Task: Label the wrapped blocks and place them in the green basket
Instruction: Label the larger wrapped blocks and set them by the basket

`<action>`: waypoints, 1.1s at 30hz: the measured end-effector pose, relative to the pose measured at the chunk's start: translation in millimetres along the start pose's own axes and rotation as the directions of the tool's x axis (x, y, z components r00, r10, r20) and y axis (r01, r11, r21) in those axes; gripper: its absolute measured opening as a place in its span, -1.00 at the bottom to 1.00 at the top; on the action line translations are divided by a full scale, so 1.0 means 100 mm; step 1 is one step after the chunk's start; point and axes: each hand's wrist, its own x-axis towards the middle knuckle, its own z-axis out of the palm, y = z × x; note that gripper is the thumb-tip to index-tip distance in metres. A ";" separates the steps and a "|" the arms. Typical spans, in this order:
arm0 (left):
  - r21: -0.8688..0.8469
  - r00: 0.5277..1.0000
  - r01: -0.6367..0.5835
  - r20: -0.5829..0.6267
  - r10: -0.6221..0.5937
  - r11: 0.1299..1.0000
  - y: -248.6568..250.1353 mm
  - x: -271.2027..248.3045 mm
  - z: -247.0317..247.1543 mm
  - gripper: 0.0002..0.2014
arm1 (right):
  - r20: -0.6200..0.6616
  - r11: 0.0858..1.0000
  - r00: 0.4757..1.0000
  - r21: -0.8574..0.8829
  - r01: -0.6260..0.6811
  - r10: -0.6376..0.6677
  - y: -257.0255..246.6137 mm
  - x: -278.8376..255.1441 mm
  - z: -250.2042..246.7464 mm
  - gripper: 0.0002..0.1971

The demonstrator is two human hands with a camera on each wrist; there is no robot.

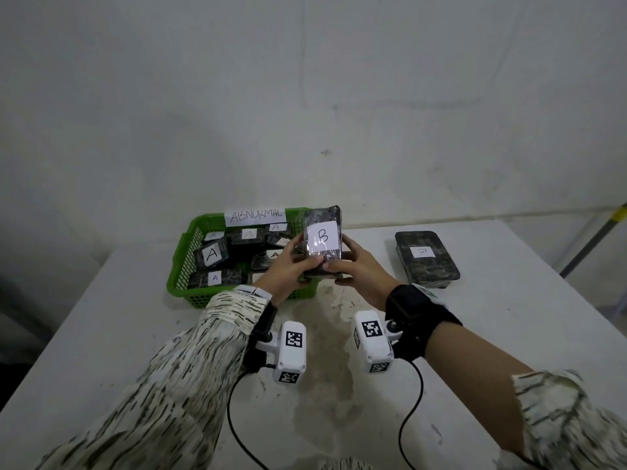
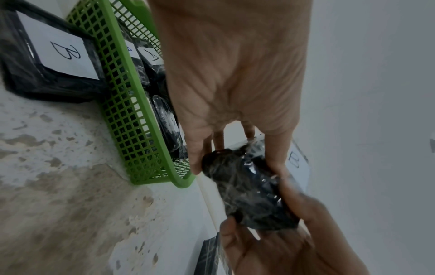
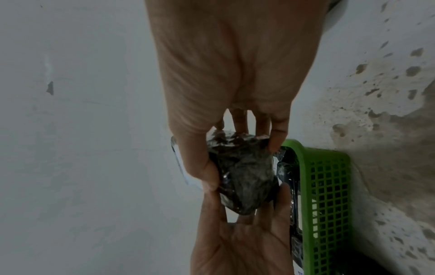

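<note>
A dark wrapped block (image 1: 322, 262) with a white paper label marked B stands upright in the air over the right near corner of the green basket (image 1: 183, 262). My left hand (image 1: 291, 262) grips its lower left side and my right hand (image 1: 356, 269) grips its lower right side. The wrist views show the block's crinkled end (image 2: 247, 195) (image 3: 244, 178) with thumbs and fingers curled round it. Several wrapped blocks labelled A lie inside the basket. A paper sign reading ABNORMAL (image 1: 256, 217) is fixed to its far wall.
Another wrapped block labelled B (image 1: 425, 259) lies flat on the white table (image 1: 509, 334), right of the basket. In the left wrist view, a B-labelled block (image 2: 54, 55) lies against the basket's outer wall (image 2: 122, 93). A stained patch (image 1: 325, 351) marks the table's middle.
</note>
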 end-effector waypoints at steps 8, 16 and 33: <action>-0.005 0.997 -0.061 -0.041 0.061 0.998 0.08 -0.04 0.00 -0.68 | -0.136 0.993 0.985 0.031 0.113 -0.108 -0.08 -0.03 -0.05 -0.65; -0.136 0.995 0.018 -0.095 -0.031 0.991 0.07 0.04 -0.09 -0.03 | -0.035 0.987 0.988 0.044 0.155 -0.153 -0.17 -0.09 -0.04 -0.84; 0.092 0.999 -0.037 -0.035 0.040 0.995 0.16 -0.05 0.05 -0.60 | -0.178 0.993 0.978 0.035 0.115 -0.107 -0.17 -0.01 0.11 -0.75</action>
